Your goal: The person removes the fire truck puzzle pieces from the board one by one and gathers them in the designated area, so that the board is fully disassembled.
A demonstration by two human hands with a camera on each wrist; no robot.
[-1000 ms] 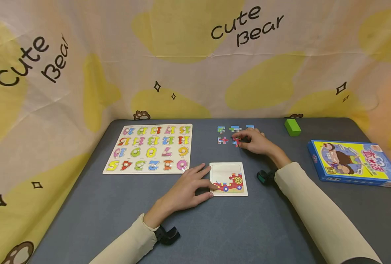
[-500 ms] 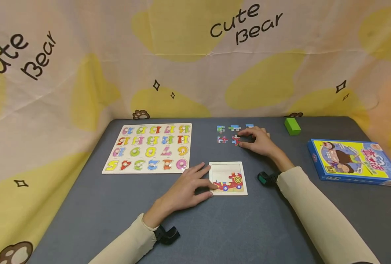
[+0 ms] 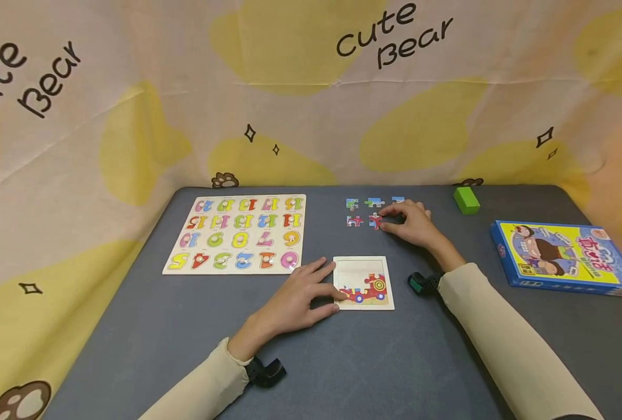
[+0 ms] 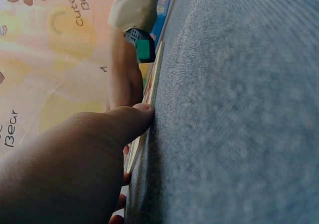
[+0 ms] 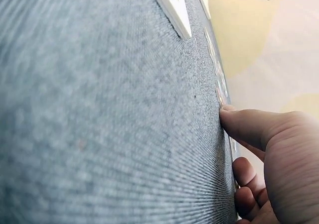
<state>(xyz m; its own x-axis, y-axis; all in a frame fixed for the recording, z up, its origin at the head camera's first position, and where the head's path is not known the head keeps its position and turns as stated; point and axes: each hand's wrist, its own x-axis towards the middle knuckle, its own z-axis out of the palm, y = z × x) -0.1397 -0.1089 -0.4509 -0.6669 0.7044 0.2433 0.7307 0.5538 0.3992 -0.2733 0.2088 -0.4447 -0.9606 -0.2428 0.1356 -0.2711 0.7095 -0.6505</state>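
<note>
A small square puzzle board lies in front of the person, its lower part filled with a red vehicle picture. My left hand rests at the board's left side, fingers spread, with the index fingertip on the picture and the thumb at the lower edge. In the left wrist view, the thumb lies against the board's side. Beyond the board, my right hand pinches a red jigsaw piece at its right side, on the table. Another red jigsaw piece and several blue-green pieces lie around it.
A number puzzle board lies at the left. Toward the back right is a green block, with a blue and yellow box nearer the right edge. A printed curtain stands behind the grey table.
My right hand has shifted slightly right, its index finger moving from the red piece's left side to its right, uncovering more of it. My left hand and the puzzle board stay put.
</note>
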